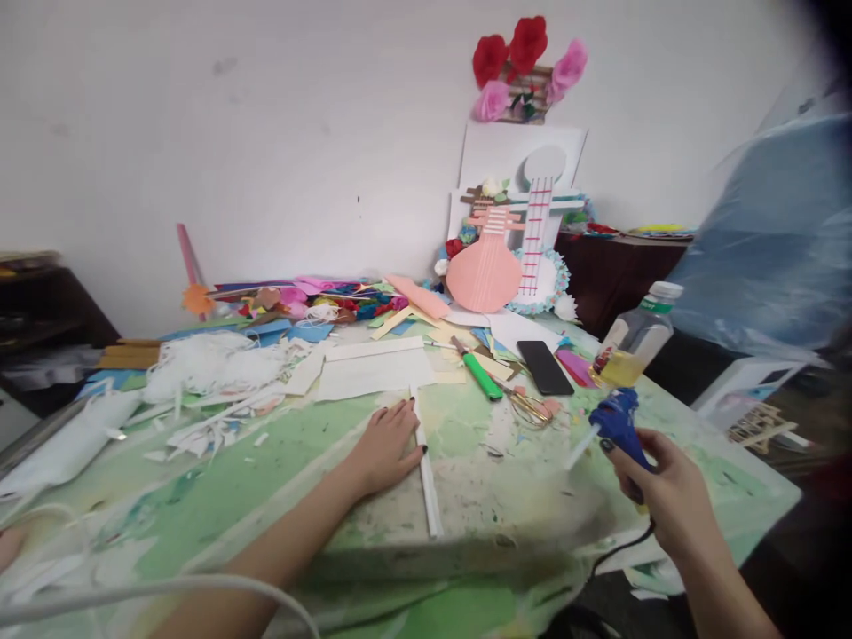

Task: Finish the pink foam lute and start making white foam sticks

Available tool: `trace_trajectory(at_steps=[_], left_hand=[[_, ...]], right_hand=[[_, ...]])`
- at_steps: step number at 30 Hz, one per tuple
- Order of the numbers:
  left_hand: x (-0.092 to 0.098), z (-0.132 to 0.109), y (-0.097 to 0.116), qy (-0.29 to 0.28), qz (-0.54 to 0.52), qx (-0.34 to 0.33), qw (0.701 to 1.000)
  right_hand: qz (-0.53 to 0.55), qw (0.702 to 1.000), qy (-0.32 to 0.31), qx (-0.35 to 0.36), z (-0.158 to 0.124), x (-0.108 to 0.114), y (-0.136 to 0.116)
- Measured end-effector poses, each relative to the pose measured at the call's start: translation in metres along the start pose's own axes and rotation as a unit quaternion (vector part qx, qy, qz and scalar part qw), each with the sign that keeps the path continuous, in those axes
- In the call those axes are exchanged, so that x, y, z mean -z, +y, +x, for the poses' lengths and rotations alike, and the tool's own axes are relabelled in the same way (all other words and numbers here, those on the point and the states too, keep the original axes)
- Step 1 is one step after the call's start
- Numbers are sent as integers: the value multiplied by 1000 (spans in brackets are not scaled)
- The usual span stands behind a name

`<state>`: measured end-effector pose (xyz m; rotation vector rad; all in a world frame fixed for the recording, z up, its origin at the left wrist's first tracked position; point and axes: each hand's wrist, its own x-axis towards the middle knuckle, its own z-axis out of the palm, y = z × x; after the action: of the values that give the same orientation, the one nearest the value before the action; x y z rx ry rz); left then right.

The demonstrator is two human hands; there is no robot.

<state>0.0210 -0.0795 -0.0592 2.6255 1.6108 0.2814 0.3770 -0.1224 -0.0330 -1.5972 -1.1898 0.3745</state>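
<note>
My left hand lies flat on the green-stained table, fingers stretched out and thumb apart. Its fingertips and thumb rest against a narrow folded white paper strip, which runs from the white sheet towards the table's front edge. In my right hand is a blue glue gun, gripped by its handle above the table's right part. A whitish glue stick pokes out of it to the lower left, and a dark cord hangs below. White paper sheets lie just beyond my left hand.
Beyond my hands lie a green-handled cutter, gold scissors and a black phone. A bottle of yellow liquid stands right. Paper instruments lean on the wall. Shredded white paper and a white cable are left.
</note>
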Motion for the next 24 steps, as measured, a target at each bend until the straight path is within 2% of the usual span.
trace_trajectory(at_steps=[2, 5, 9, 12, 15, 18, 21, 24], left_hand=[[2, 0, 1, 2, 3, 1, 1000], [3, -1, 3, 3, 7, 2, 1000], [1, -1, 2, 6, 11, 2, 1000], [-1, -1, 1, 12, 12, 0, 1000], [-1, -1, 0, 12, 9, 0, 1000], [0, 0, 0, 17, 5, 0, 1000], [0, 0, -1, 22, 1, 1, 1000], [-2, 0, -2, 22, 1, 0, 1000]], right_hand=[[138, 987, -65, -49, -4, -14, -19], [232, 960, -148, -61, -5, -40, -45], [186, 945, -268, -5, -1, -82, -71], [144, 933, -331, 12, 4, -119, -78], [104, 930, -351, 34, 10, -155, -74], [73, 928, -362, 41, 15, -182, -68], [44, 930, -361, 49, 18, -195, -63], [23, 932, -359, 56, 18, -199, -60]])
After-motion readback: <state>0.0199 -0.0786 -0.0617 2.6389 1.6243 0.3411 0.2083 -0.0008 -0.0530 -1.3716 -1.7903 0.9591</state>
